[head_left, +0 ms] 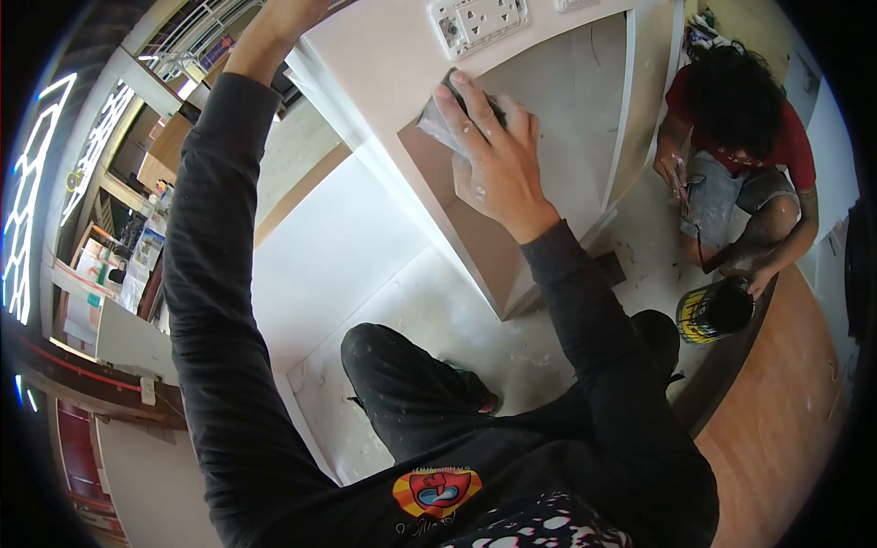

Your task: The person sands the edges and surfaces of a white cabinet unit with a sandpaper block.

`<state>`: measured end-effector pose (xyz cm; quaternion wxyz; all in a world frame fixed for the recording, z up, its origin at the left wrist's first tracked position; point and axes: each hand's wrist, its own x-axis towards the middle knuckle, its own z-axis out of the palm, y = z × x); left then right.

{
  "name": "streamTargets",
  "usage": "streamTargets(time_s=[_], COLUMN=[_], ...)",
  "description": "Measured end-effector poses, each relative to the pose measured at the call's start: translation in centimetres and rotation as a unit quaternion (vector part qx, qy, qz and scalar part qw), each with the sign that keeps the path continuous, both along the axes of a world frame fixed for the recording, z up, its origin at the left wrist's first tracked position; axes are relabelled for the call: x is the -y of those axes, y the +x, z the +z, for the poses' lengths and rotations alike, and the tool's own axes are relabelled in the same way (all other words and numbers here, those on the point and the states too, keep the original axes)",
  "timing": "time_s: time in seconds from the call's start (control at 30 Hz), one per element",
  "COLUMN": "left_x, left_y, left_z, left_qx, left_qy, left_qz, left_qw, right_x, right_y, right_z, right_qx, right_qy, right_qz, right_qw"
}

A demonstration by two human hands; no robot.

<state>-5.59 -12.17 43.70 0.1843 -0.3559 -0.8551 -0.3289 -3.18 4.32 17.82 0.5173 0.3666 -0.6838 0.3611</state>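
Observation:
My right hand (498, 151), spotted with white, is wrapped round a dark block with a greyish sheet (438, 126) under it. The block rests against the pale face of a cabinet (384, 68), just below a white socket plate (480, 23). At the top edge of the view my left hand (297, 11) reaches up beside the cabinet's corner. Only its back and wrist show, and its fingers are cut off by the frame. An open recess with a brown inner side lies below my right hand.
A co-worker in a red shirt (795, 137) crouches at the right, holding a black and yellow can (715, 310). A curved wooden surface (776, 411) fills the lower right. White panels (338, 237) stand left of the cabinet. Shelves and bright lights are at the far left.

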Motion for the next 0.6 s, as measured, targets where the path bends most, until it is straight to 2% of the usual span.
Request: streamTargets(time_s=[0.07,0.1,0.17,0.2,0.27,0.3,0.37,0.47,0.6], left_x=[0.1,0.4,0.5,0.6,0.5,0.4,0.7,0.8,-0.1], left_y=[-0.2,-0.5,-0.6,-0.6,-0.7,-0.9,-1.1,-1.4,-1.3], left_z=[0.0,0.1,0.1,0.1,0.4,0.5,0.6,1.6,1.8], left_qx=[-0.006,0.001,0.007,0.003,0.002,-0.002,-0.002,0.024,0.049], left_qy=[0.001,0.007,0.013,0.011,0.009,0.008,0.009,-0.004,-0.001], left_qz=[-0.011,-0.011,-0.013,-0.020,-0.027,-0.028,-0.029,-0.012,0.017], left_qw=[1.000,1.000,1.000,1.000,1.000,1.000,1.000,1.000,0.999], right_x=[-0.1,0.4,1.8,1.8,1.6,1.2,0.2,2.3,0.5], right_y=[0.8,1.8,3.6,3.6,3.5,2.6,0.6,3.6,1.7], right_z=[-0.2,0.1,0.7,0.7,0.7,0.7,1.4,2.2,2.7], right_qx=[0.019,0.018,0.104,0.102,0.002,0.003,0.099,0.066,0.098], right_qy=[-0.029,-0.029,-0.053,-0.053,0.022,0.022,-0.039,-0.009,-0.029], right_qz=[-0.111,-0.112,-0.118,-0.120,-0.094,-0.093,-0.149,-0.110,-0.127], right_qw=[0.993,0.993,0.986,0.986,0.995,0.995,0.983,0.992,0.987])
